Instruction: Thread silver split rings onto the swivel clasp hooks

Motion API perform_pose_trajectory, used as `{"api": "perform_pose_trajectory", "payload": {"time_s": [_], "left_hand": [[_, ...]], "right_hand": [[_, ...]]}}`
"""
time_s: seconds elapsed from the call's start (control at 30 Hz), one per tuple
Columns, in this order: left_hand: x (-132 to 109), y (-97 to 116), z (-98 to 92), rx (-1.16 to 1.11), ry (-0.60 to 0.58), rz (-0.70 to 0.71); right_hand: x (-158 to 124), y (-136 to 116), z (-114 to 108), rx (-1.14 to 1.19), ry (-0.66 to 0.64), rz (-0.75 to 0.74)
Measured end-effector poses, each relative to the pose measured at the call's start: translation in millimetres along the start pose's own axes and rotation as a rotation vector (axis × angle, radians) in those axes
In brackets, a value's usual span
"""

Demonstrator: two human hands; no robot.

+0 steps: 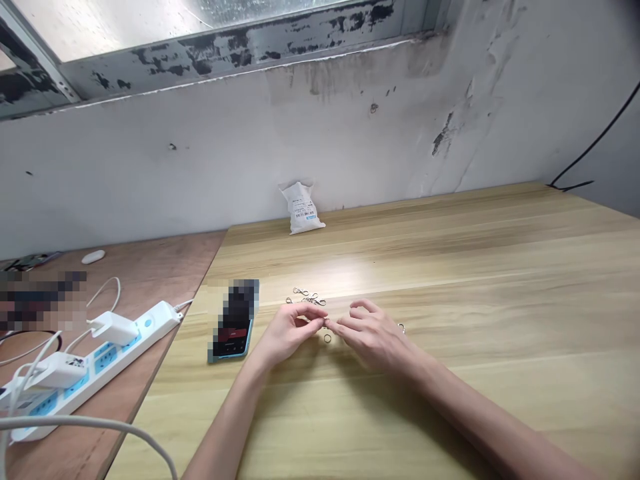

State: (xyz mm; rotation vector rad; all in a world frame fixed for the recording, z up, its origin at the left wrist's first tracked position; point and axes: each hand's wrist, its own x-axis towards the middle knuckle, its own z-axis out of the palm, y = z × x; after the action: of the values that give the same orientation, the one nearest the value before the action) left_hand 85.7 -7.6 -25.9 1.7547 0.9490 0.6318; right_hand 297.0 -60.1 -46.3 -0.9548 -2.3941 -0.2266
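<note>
My left hand (295,328) is closed in a pinch, thumb against index finger. The fingertips of my right hand (369,332) meet it from the right, also pinched. Whatever small thing sits between the fingertips is mostly hidden. Just below them shows a small metal ring (327,339); I cannot tell whether it hangs or lies on the table. Behind my left hand lies a little pile of silvery metal clasps (313,298), partly covered by the fingers. Another small metal piece (401,328) rests beside my right wrist.
A phone (239,333) lies on the pale wooden table (475,287) left of my hands. Against the wall stands a white packet (303,208). On the brown table at left are a white power strip (107,370) with plugged-in chargers, loose cables (100,421) and a white oval object (93,257).
</note>
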Motion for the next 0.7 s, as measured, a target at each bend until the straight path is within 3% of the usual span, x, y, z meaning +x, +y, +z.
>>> {"api": "perform_pose_trajectory", "payload": {"time_s": [0.43,0.7], "left_hand": [[4.3,1.2,6.3,-0.237,0.042,-0.151],[2.5,1.5,6.4,0.01,0.031,0.032]], "right_hand": [[0.3,1.8,-0.8,-0.002,0.065,0.043],[-1.8,3.0,3.9,-0.031,0.057,0.032]]}}
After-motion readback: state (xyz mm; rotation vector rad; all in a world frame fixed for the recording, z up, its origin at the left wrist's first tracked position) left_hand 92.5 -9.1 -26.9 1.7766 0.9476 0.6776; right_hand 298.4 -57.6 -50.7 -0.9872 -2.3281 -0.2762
